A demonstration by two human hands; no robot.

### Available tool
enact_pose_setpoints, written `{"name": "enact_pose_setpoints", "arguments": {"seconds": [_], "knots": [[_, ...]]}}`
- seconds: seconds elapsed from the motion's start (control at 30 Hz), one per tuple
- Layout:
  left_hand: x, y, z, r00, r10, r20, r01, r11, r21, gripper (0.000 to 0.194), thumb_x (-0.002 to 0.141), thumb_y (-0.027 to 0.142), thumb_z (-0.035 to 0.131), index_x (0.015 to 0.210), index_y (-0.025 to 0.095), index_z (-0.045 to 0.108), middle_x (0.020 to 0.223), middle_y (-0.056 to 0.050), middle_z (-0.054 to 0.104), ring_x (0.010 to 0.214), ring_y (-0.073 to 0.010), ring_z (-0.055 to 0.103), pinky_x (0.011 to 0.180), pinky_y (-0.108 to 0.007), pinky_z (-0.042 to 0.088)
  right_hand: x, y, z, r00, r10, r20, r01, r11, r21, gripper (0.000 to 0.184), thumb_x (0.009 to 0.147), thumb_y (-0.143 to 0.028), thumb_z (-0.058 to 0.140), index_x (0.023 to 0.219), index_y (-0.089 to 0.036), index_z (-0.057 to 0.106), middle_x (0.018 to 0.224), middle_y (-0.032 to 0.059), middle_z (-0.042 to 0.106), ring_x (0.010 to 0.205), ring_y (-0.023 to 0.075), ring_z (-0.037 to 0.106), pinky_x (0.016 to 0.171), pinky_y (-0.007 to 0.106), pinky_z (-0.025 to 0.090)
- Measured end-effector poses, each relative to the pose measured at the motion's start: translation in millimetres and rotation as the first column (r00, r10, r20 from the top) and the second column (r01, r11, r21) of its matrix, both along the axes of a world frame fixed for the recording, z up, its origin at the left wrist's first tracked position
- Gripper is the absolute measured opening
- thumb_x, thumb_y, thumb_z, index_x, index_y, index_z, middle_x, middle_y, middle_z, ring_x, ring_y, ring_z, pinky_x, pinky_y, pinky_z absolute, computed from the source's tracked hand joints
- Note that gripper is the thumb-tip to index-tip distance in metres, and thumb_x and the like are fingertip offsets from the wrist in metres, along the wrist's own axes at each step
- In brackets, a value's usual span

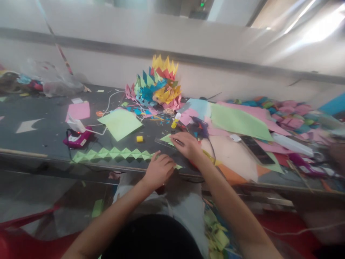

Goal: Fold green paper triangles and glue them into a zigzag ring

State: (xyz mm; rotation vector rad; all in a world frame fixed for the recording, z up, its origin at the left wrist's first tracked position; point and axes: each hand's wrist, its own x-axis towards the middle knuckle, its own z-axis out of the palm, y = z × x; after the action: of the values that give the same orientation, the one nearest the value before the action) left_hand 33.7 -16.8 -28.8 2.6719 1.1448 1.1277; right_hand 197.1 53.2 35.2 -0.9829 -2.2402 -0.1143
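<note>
So the left hand is curled loosely, fingers bent down onto the right end of a long strip of folded green paper triangles at the near edge of the table; it's pressing on it more than gripping it, as far as I can tell. The right hand lies flat, palm down and fingers mostly stretched out, on a small green paper piece just past the strip. Whether it actually pinches anything is hidden under the hand.

A little further out there's a yellow cap, a glue stick and a light green square sheet. To the left sits a magenta glue gun with a white cord. At the back stands a spiky paper sculpture in yellow, blue, pink and red.

The dark tabletop is pretty messy, with scraps everywhere and big pink and green sheets piled on the right. Behind it runs a pale wall with a grey stripe, bright glare at top right.
</note>
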Motion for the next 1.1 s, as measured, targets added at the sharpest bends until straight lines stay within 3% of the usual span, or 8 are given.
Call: {"name": "enact_pose_setpoints", "arguments": {"seconds": [0.1,0.2,0.27,0.37,0.53,0.7,0.9,1.1], "knots": [[-0.5,1.6,4.2,0.999,-0.017,-0.032,0.015,0.999,-0.049,0.013,0.087,0.019,0.052,0.090,0.025,0.063,0.091,0.002,0.068,0.095,-0.0156,0.056,0.103,-0.040,0.026,26.7,-36.8,-5.0,0.998,-0.044,-0.043,0.045,0.998,0.041,0.012,0.087,-0.021,0.052,0.089,-0.021,0.064,0.085,0.0044,0.070,0.081,0.0160,0.065,0.076,0.029,0.050],[0.1,4.4,11.9,1.000,-0.012,-0.019,0.010,0.995,-0.102,0.015,0.089,0.020,0.049,0.089,0.025,0.063,0.088,0.003,0.068,0.091,-0.0146,0.056,0.103,-0.039,0.025,51.2,-73.2,-21.0,0.989,-0.129,-0.067,0.131,0.991,0.017,0.011,0.085,-0.018,0.053,0.091,-0.021,0.062,0.087,0.0050,0.070,0.083,0.0173,0.065,0.075,0.031,0.052],[-0.1,7.4,18.9,1.000,0.008,0.023,-0.004,0.986,-0.164,0.014,0.090,0.023,0.050,0.091,0.024,0.063,0.088,0.003,0.069,0.089,-0.0141,0.057,0.104,-0.039,0.025,60.6,-92.9,-34.3,0.981,-0.190,-0.047,0.191,0.981,0.036,0.013,0.085,-0.015,0.052,0.092,-0.021,0.062,0.085,0.0046,0.070,0.081,0.0169,0.065,0.074,0.031,0.052],[-1.9,14.2,28.0,0.997,0.043,0.064,-0.023,0.955,-0.295,0.015,0.089,0.027,0.052,0.100,0.024,0.062,0.088,0.002,0.068,0.087,-0.0142,0.059,0.103,-0.039,0.026,62.9,-110.0,-50.4,0.982,-0.185,0.047,0.182,0.982,0.056,0.016,0.085,-0.013,0.051,0.094,-0.020,0.062,0.088,0.0057,0.070,0.083,0.0172,0.065,0.076,0.031,0.052],[-5.6,26.8,27.9,0.996,0.067,0.056,-0.031,0.871,-0.490,0.019,0.084,0.027,0.058,0.102,0.024,0.060,0.079,0.002,0.065,0.081,-0.0155,0.060,0.101,-0.040,0.029,52.2,-109.3,-57.8,0.978,-0.188,0.089,0.181,0.980,0.087,0.016,0.085,-0.012,0.051,0.095,-0.018,0.063,0.091,0.0068,0.070,0.085,0.0181,0.064,0.077,0.032,0.051],[-4.4,29.9,22.0,0.997,0.018,0.069,0.024,0.824,-0.566,0.016,0.083,0.030,0.057,0.098,0.024,0.061,0.078,0.003,0.065,0.081,-0.0159,0.060,0.099,-0.040,0.031,42.4,-103.5,-58.0,0.973,-0.209,0.099,0.199,0.975,0.103,0.017,0.085,-0.012,0.050,0.094,-0.018,0.064,0.091,0.0059,0.070,0.083,0.0176,0.063,0.075,0.031,0.050],[1.0,28.5,24.2,1.000,0.010,-0.003,-0.010,0.798,-0.602,0.015,0.084,0.031,0.056,0.096,0.025,0.062,0.078,0.003,0.066,0.082,-0.0160,0.060,0.101,-0.042,0.028,36.9,-101.5,-58.5,0.970,-0.226,0.094,0.218,0.972,0.087,0.019,0.086,-0.012,0.049,0.094,-0.019,0.065,0.091,0.0052,0.070,0.082,0.0168,0.063,0.076,0.029,0.049],[3.7,25.7,24.0,0.999,0.009,-0.039,-0.029,0.825,-0.564,0.011,0.084,0.027,0.056,0.089,0.026,0.066,0.083,0.004,0.070,0.084,-0.0158,0.059,0.100,-0.042,0.027,36.6,-101.0,-58.8,0.961,-0.244,0.131,0.241,0.970,0.039,0.023,0.088,-0.015,0.046,0.097,-0.021,0.065,0.094,0.0048,0.070,0.084,0.0172,0.063,0.077,0.030,0.049]]}}
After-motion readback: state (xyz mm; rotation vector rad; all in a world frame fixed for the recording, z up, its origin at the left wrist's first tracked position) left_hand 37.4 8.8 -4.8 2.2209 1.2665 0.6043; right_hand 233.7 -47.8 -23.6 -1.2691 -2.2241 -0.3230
